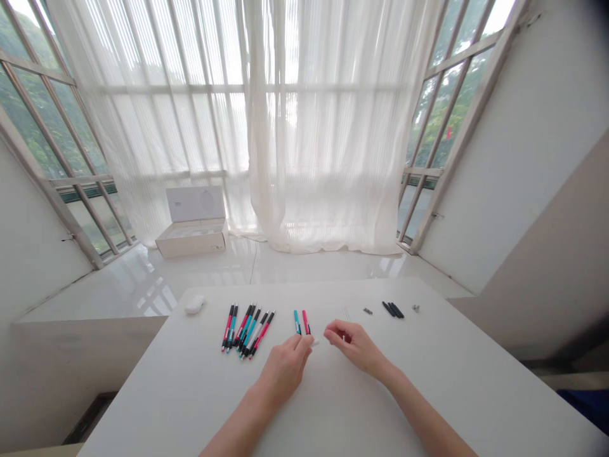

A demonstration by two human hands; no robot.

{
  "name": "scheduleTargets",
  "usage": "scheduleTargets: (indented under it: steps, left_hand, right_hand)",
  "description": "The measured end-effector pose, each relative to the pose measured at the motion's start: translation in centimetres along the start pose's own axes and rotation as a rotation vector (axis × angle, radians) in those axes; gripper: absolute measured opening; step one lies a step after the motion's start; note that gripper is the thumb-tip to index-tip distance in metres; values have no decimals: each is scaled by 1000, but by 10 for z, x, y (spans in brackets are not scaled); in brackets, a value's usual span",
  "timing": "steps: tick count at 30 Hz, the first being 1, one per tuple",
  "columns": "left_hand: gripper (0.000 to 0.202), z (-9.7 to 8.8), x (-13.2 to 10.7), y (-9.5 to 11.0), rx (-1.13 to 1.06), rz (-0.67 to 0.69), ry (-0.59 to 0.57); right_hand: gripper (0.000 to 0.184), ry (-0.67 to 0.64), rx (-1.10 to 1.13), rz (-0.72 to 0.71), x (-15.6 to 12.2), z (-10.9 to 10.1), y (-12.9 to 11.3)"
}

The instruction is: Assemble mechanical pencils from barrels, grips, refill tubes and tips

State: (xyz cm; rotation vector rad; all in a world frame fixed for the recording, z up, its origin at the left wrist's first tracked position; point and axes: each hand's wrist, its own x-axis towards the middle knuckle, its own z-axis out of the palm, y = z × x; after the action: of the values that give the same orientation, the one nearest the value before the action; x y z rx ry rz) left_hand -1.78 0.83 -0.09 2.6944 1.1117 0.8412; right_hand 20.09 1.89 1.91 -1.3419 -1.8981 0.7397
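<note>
Bright, sparse room, looks like home room or small studio, can't say which! Tall paned windows (57, 114) on both sides, trees (457, 108) beyond. Floor-length sheer curtains (304, 127) straight ahead. Glossy white tile floor (143, 279), white walls (537, 139). Open white box (193, 222) down by curtains. White bench (162, 393) up close, pens (248, 328) laid out.
</note>
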Motion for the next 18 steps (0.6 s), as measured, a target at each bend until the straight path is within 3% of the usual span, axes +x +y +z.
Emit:
scheduleTargets:
  steps: [2,6,10,14,18]
  left_hand:
    - [23,-1,0,0,4,-5,-6]
    - [24,-2,0,1,6,-18,-9]
    - [26,-1,0,2,-16,-48,28]
    - [22,-1,0,2,-13,-165,96]
    - [24,-2,0,3,9,-174,62]
  right_hand:
    - [28,-91,42,-18,-4,10,-12]
    - [26,-116,61,-13,-8,19,-21]
    - [25,-85,108,14,-5,11,-11]
    - [30,5,215,95,1,0,7]
    - [35,22,273,117,3,-4,13]
